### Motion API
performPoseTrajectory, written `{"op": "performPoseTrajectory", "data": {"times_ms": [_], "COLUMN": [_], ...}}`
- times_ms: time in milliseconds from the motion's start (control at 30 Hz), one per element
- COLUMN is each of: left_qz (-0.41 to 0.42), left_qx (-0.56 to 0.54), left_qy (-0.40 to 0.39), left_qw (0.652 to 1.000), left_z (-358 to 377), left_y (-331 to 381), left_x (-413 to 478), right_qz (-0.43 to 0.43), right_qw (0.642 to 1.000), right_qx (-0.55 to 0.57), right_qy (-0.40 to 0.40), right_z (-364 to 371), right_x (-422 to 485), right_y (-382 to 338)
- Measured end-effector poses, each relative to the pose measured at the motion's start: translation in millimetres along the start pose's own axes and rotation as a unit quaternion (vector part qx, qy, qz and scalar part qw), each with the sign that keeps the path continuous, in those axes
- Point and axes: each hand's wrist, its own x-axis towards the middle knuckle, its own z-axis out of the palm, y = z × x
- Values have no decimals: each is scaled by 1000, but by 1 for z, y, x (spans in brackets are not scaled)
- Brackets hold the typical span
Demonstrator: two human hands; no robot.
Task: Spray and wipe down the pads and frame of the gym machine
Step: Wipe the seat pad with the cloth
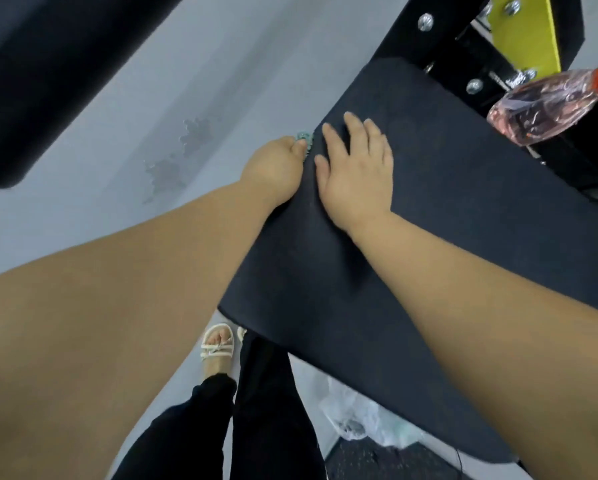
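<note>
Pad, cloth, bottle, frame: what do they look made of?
Pad: matte black vinyl-like upholstery, faint texture.
Cloth: teal, nubby, perhaps microfibre.
Bottle: clear glossy plastic; see-through, pink-tinted, bright highlights.
Frame: black painted metal, likely steel; shiny bolts.

No lettering, number or brand could be read anywhere. The spray bottle (550,105), the black pad (446,209) and the yellow frame plate (526,32) showed nothing legible.

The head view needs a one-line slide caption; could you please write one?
Left hand grips a cloth at the edge of the pad; right hand lies flat on it; bottle beyond.
</note>
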Motion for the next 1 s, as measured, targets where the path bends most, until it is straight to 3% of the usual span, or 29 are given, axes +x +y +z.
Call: {"op": "performPoseTrajectory", "data": {"times_ms": [200, 333, 467, 567, 667, 767, 867, 1000], "left_qz": [-78, -80, -50, -48, -100, -150, -195, -215], "left_qx": [52, 14, -30, -10, -3, -63, -135, -198], "left_qy": [-28, -53, -46, 1, 65, 112, 108, 153], "left_qw": [995, 995, 997, 999, 993, 980, 965, 944], "left_z": [-20, -25, -7, 4, 17, 30, 22, 37], "left_y": [-69, -56, -51, -72, -97, -105, -91, -84], "left_x": [-91, -74, -68, -91, -128, -153, -135, -122], "right_qz": [43, 61, 8, 3, 4, -6, -20, -76], "right_qw": [996, 994, 997, 995, 995, 995, 992, 988], "right_qx": [-33, -33, -36, -48, -55, -49, -50, -47], "right_qy": [-64, -80, -71, -82, -78, -91, -111, -126], "right_z": [-4, -8, -2, 2, 4, 2, -2, -7], "right_x": [1, -11, -44, -48, -48, -48, -48, -76], "right_y": [-17, -27, -33, -30, -31, -30, -28, -25]}}
